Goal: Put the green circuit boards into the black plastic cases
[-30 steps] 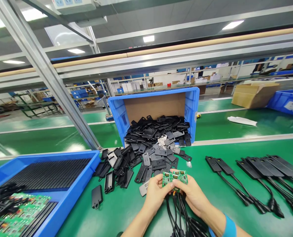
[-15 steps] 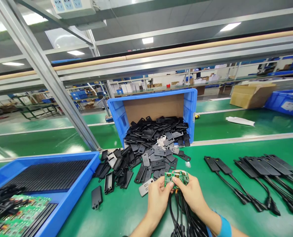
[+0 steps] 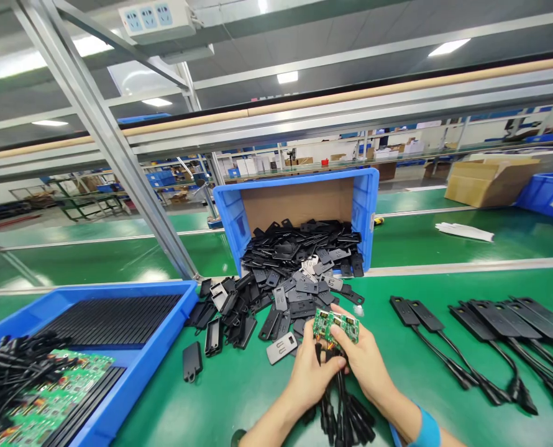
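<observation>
Mid-bench, right hand pinches fanned circuit boards, thumb on top; left hand curls closed round their cables, which trail bodyward.

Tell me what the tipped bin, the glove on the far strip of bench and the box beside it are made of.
Tipped bin: likely moulded plastic, semi-gloss blue, judging by its even colour and ribbed wall.
Glove: probably white knit fabric, matte and limp; the weave is too small to confirm.
Box: apparently plain brown cardboard, matte, with folded flaps.
</observation>
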A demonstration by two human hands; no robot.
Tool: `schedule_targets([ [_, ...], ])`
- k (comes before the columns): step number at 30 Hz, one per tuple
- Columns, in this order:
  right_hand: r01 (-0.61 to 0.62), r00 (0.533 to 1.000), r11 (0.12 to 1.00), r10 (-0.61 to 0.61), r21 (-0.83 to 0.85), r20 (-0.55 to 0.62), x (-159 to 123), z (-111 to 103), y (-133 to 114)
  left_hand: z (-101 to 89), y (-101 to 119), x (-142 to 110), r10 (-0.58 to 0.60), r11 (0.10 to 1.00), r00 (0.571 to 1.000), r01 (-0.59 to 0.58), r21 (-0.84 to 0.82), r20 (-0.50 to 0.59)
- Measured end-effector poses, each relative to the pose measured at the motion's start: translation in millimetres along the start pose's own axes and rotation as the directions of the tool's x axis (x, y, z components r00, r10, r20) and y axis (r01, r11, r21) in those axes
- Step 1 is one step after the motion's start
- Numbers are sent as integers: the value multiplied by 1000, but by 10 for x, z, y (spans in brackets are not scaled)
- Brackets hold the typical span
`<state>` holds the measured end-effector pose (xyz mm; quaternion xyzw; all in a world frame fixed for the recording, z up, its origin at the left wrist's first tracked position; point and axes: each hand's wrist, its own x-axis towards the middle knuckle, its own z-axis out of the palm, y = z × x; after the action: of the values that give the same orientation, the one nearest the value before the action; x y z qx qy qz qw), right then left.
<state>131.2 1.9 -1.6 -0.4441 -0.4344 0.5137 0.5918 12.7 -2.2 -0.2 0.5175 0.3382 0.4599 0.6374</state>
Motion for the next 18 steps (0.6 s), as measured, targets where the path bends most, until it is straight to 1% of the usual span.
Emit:
schedule_targets([
  [3,49,998,997,-47,-53,34,6,-15,-19,-46,-27,13,45,999,999,-45,-7,-25],
  [4,47,998,997,-44,-68,53,13,-19,-12,-69,-31,20,54,998,997,-55,-10,-46],
  [7,-42,989,989,61,-144,131,33,-30,34,-116,-27,35,105,994,989,-104,13,-100],
  [8,-70,986,983,94,-170,136,36,-34,50,-121,-23,36,130,991,984,-127,31,-120],
  [10,-105,988,979,123,-176,94,35,-45,71,-118,-7,35,171,985,969,-162,66,-180],
  [12,-153,986,985,157,-78,49,36,-71,70,-122,34,34,144,989,963,-136,50,-226],
  [14,-230,973,969,226,92,45,48,-114,49,-175,128,26,64,997,965,-70,-16,-253],
  [16,-297,955,929,293,222,53,70,-165,18,-307,297,-18,-19,999,966,6,-53,-258],
  [18,-329,944,908,326,262,53,88,-208,-10,-532,526,-118,-69,997,966,77,22,-251],
])
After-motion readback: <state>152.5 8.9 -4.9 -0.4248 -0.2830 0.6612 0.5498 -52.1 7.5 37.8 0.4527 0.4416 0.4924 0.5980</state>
